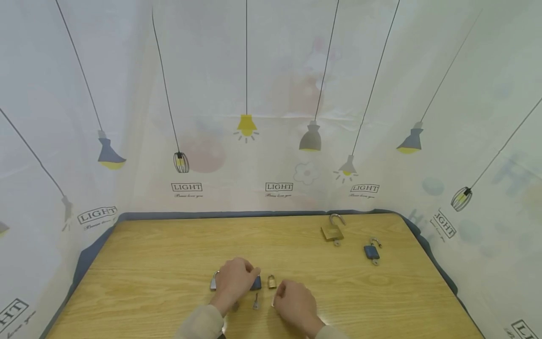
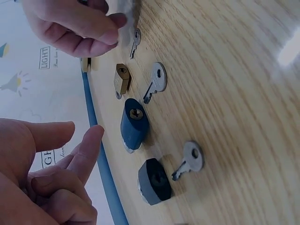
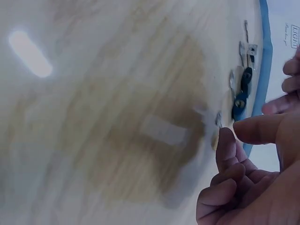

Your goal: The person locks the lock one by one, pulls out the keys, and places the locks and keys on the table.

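My left hand (image 1: 237, 280) hovers over the row of small padlocks, thumb and index finger apart with nothing between them. Just beyond its fingers stand a blue padlock (image 2: 134, 123) and a small brass padlock (image 2: 122, 79). A dark padlock (image 2: 154, 183) and a silver padlock (image 1: 213, 281) belong to the same row. Loose keys lie in front, one by the blue padlock (image 1: 256, 283), a flat silver key (image 2: 158, 77). My right hand (image 1: 296, 301) is low over the table, fingertips close to another small key (image 2: 135, 42); no object shows in its fingers.
Farther back on the right lie a large brass padlock (image 1: 332, 233) and a blue padlock (image 1: 371, 252), both with raised shackles and keys inserted. The wooden table (image 1: 169, 249) ends at a lamp-printed curtain (image 1: 271, 165).
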Motion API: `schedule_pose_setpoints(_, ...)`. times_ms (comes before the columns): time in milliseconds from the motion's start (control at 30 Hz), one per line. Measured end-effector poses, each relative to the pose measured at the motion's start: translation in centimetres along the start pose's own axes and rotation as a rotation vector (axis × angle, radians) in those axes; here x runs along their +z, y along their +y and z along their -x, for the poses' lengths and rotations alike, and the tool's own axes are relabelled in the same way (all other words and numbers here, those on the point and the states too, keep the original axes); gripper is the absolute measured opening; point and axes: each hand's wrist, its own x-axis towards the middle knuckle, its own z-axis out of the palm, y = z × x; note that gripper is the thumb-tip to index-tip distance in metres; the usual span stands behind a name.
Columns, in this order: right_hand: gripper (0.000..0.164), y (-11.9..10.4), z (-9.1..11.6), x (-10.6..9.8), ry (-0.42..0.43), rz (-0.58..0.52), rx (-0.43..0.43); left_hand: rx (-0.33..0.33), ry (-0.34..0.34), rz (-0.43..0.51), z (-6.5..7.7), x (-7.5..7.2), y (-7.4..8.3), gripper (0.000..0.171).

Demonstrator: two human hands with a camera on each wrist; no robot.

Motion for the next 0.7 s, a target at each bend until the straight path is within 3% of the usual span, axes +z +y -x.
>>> schedule_pose_setpoints(233,0.005,1.3,-1.4,-3.2,0.093,0.038,-0.025,0.022,-0.017,0.006,0.4,0.2,0.2,0.019)
schedule_pose_setpoints(433,0.012,4.2,-4.0,-6.9,0.183,0.097,0.049,0.045,-0.055,0.063,0.8,0.6,0.2,0.019)
schedule_pose_setpoints(700,0.034,7.9,-7.4,-11.3,0.193,0.164,0.151,0.096,-0.062,0.066,0.9,0.6,0.3,0.017)
